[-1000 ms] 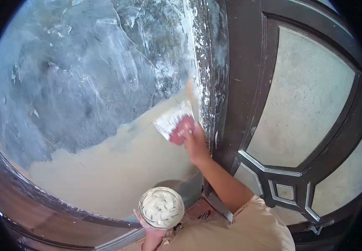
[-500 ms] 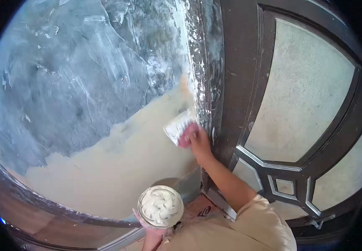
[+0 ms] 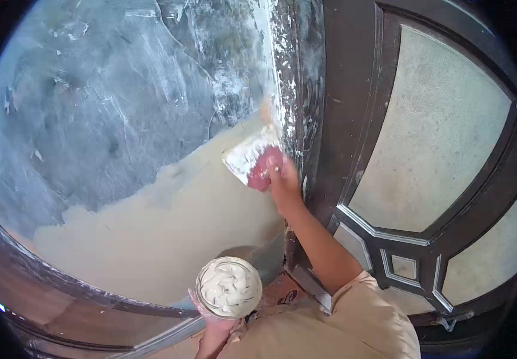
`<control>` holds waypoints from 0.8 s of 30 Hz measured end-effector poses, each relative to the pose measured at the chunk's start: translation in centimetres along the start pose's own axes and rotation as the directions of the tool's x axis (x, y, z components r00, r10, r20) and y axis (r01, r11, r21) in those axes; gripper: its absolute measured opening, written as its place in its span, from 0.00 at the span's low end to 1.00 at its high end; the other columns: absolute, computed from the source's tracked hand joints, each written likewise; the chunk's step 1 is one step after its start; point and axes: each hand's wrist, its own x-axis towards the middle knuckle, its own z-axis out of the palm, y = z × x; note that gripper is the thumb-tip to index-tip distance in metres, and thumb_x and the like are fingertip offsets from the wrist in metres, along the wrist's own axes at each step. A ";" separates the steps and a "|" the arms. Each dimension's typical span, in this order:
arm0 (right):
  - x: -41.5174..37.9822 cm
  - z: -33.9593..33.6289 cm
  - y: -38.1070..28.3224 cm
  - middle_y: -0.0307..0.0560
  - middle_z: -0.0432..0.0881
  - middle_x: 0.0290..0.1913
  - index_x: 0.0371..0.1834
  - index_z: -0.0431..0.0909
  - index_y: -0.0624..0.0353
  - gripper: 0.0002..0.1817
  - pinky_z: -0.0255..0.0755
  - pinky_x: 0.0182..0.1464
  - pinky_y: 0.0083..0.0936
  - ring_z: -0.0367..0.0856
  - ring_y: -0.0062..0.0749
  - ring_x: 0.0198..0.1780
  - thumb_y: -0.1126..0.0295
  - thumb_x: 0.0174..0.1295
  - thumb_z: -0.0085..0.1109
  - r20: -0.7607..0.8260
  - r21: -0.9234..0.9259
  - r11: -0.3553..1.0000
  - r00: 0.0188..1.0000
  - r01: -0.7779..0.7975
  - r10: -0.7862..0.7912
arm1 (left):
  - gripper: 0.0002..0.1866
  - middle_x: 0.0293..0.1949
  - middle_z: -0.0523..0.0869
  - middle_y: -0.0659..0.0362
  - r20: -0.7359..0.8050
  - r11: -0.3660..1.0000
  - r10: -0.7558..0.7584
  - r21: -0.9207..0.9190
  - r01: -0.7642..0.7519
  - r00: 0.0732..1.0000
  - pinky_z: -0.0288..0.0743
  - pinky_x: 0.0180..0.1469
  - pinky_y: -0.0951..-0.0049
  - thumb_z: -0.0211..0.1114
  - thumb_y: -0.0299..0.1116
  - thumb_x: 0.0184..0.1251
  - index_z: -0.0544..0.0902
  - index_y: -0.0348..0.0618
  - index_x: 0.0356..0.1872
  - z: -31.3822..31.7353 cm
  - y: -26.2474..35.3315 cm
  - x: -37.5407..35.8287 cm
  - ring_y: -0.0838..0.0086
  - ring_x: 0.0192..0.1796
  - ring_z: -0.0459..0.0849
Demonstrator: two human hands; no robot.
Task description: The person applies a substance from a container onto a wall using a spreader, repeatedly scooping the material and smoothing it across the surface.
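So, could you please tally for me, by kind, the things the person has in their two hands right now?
Putty knives: 1, the red-handled putty knife, in the right hand, blade against the wall.
Containers of filler: 1, the round tub of white putty, on the left hand.
Total: 2

The person's right hand [image 3: 282,179] grips a red-handled scraper [image 3: 252,160], its white-smeared blade pressed flat against the wall [image 3: 109,113] right beside the dark door frame [image 3: 306,107]. The lower wall carries a smooth cream coat [image 3: 162,233]; above it the surface is grey and patchy with white streaks. The left hand [image 3: 210,335] holds up a round tub of white filler [image 3: 228,287] from underneath, close to the chest. To the right stands a dark door with frosted glass panes [image 3: 438,125].
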 end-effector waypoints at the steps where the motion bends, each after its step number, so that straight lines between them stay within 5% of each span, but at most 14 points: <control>1: -0.8 -0.8 1.9 0.36 0.78 0.40 0.50 0.72 0.60 0.14 0.71 0.42 0.15 0.75 0.14 0.41 0.61 0.73 0.53 0.004 0.000 1.000 1.000 0.000 0.000 | 0.44 0.76 0.59 0.55 -0.001 1.000 0.004 -0.002 -0.004 1.000 0.53 0.73 0.41 0.35 0.74 0.67 0.59 0.55 0.76 0.0 0.1 -0.1 0.52 0.75 0.60; 3: -4.0 -2.4 5.0 0.38 0.78 0.43 0.51 0.73 0.60 0.13 0.73 0.45 0.19 0.76 0.18 0.44 0.62 0.73 0.53 -0.029 -0.087 0.959 0.963 -0.270 0.268 | 0.44 0.76 0.59 0.55 0.069 1.000 -0.001 0.001 0.001 0.998 0.52 0.74 0.42 0.35 0.74 0.67 0.59 0.55 0.76 0.0 0.5 -0.1 0.53 0.75 0.60; 6: -8.8 -4.4 7.5 0.38 0.78 0.44 0.53 0.73 0.60 0.14 0.73 0.45 0.21 0.76 0.20 0.45 0.62 0.73 0.54 -0.091 -0.008 0.969 0.965 -0.248 0.247 | 0.44 0.76 0.59 0.55 0.160 1.000 -0.016 0.002 0.016 0.987 0.50 0.75 0.42 0.35 0.73 0.67 0.58 0.54 0.76 0.0 0.6 -0.9 0.55 0.75 0.60; 8: -9.4 -4.7 6.8 0.39 0.79 0.45 0.56 0.73 0.62 0.20 0.71 0.49 0.25 0.76 0.24 0.46 0.57 0.71 0.56 -0.092 0.241 0.891 0.905 -0.386 0.416 | 0.44 0.76 0.59 0.55 0.100 0.989 0.034 0.140 -0.048 0.994 0.50 0.75 0.43 0.35 0.73 0.68 0.57 0.54 0.76 -0.4 0.5 -1.4 0.56 0.75 0.60; 10: -6.1 -4.0 5.1 0.39 0.79 0.45 0.56 0.73 0.63 0.20 0.71 0.49 0.25 0.76 0.23 0.46 0.58 0.71 0.56 -0.011 0.236 0.927 0.953 -0.293 0.304 | 0.44 0.76 0.59 0.55 0.039 0.954 0.089 0.283 -0.096 0.995 0.49 0.75 0.43 0.34 0.73 0.68 0.57 0.53 0.76 -0.6 0.6 -1.7 0.56 0.75 0.60; 12: -2.4 -2.3 1.0 0.39 0.79 0.44 0.54 0.72 0.63 0.18 0.71 0.48 0.24 0.75 0.21 0.45 0.60 0.71 0.56 0.004 0.191 0.971 0.989 -0.144 0.146 | 0.39 0.77 0.56 0.59 0.231 0.999 -0.017 0.035 0.010 0.973 0.29 0.78 0.48 0.36 0.66 0.72 0.55 0.55 0.77 -0.7 0.9 -1.3 0.62 0.79 0.51; 15: 0.2 0.8 -1.3 0.36 0.78 0.39 0.51 0.73 0.61 0.15 0.71 0.43 0.23 0.74 0.19 0.39 0.60 0.73 0.54 0.002 0.184 0.979 0.996 -0.084 0.085 | 0.41 0.76 0.59 0.57 0.058 0.999 0.020 -0.040 -0.018 0.998 0.43 0.77 0.45 0.33 0.70 0.71 0.56 0.54 0.76 0.0 0.1 -0.9 0.59 0.76 0.58; 16: 0.3 1.1 -1.2 0.34 0.76 0.35 0.49 0.74 0.59 0.14 0.71 0.39 0.23 0.74 0.18 0.35 0.58 0.74 0.52 0.060 0.226 0.971 0.996 -0.074 0.062 | 0.40 0.77 0.58 0.59 0.258 0.995 0.031 0.080 -0.054 0.966 0.32 0.78 0.47 0.36 0.68 0.71 0.56 0.55 0.76 0.6 0.3 -0.7 0.61 0.77 0.54; 17: -0.6 0.6 -0.3 0.34 0.76 0.35 0.49 0.74 0.59 0.14 0.71 0.39 0.23 0.74 0.18 0.35 0.58 0.74 0.52 0.058 0.228 0.970 0.996 -0.078 0.067 | 0.40 0.77 0.58 0.59 0.255 0.995 0.029 0.083 -0.052 0.967 0.32 0.78 0.47 0.36 0.68 0.71 0.56 0.55 0.76 0.3 0.3 -0.9 0.61 0.77 0.54; 19: -4.4 -1.7 3.7 0.33 0.75 0.32 0.46 0.76 0.59 0.14 0.70 0.37 0.23 0.72 0.19 0.33 0.59 0.75 0.51 0.006 -0.114 0.975 0.981 -0.192 0.194 | 0.42 0.78 0.55 0.58 0.260 0.993 -0.020 -0.107 0.050 0.965 0.38 0.77 0.44 0.33 0.70 0.69 0.55 0.57 0.77 -0.8 0.2 -0.8 0.60 0.78 0.52; 20: -7.0 -3.0 6.5 0.33 0.75 0.31 0.44 0.75 0.59 0.14 0.69 0.37 0.23 0.72 0.19 0.33 0.58 0.75 0.51 -0.013 -0.074 0.960 0.963 -0.270 0.270 | 0.39 0.78 0.55 0.60 0.163 0.999 0.051 -0.006 -0.051 0.985 0.25 0.78 0.47 0.38 0.68 0.70 0.57 0.57 0.76 -2.1 -0.1 -1.7 0.62 0.79 0.51; 21: -9.8 -4.6 9.8 0.34 0.74 0.30 0.41 0.75 0.58 0.14 0.68 0.36 0.22 0.72 0.19 0.32 0.58 0.75 0.51 -0.028 -0.036 0.937 0.938 -0.347 0.346 | 0.39 0.78 0.55 0.60 0.160 0.999 0.054 -0.011 -0.053 0.986 0.25 0.78 0.47 0.38 0.68 0.70 0.57 0.57 0.76 -1.5 0.0 -1.7 0.62 0.79 0.51; 23: -14.8 -7.8 16.6 0.35 0.73 0.28 0.36 0.73 0.57 0.15 0.67 0.33 0.23 0.72 0.20 0.31 0.57 0.74 0.51 -0.160 -0.120 0.902 0.905 -0.415 0.395 | 0.44 0.76 0.59 0.55 0.056 0.995 -0.023 -0.093 0.028 0.998 0.55 0.73 0.41 0.36 0.73 0.67 0.60 0.55 0.75 0.5 0.6 -1.7 0.52 0.75 0.60; 24: -14.4 -7.9 15.9 0.35 0.73 0.28 0.36 0.73 0.57 0.15 0.67 0.33 0.23 0.72 0.20 0.31 0.57 0.74 0.51 -0.152 -0.122 0.904 0.908 -0.410 0.392 | 0.43 0.77 0.56 0.61 0.300 0.998 -0.002 -0.061 0.021 0.954 0.23 0.77 0.44 0.42 0.70 0.67 0.55 0.56 0.76 0.5 0.9 -1.7 0.63 0.78 0.53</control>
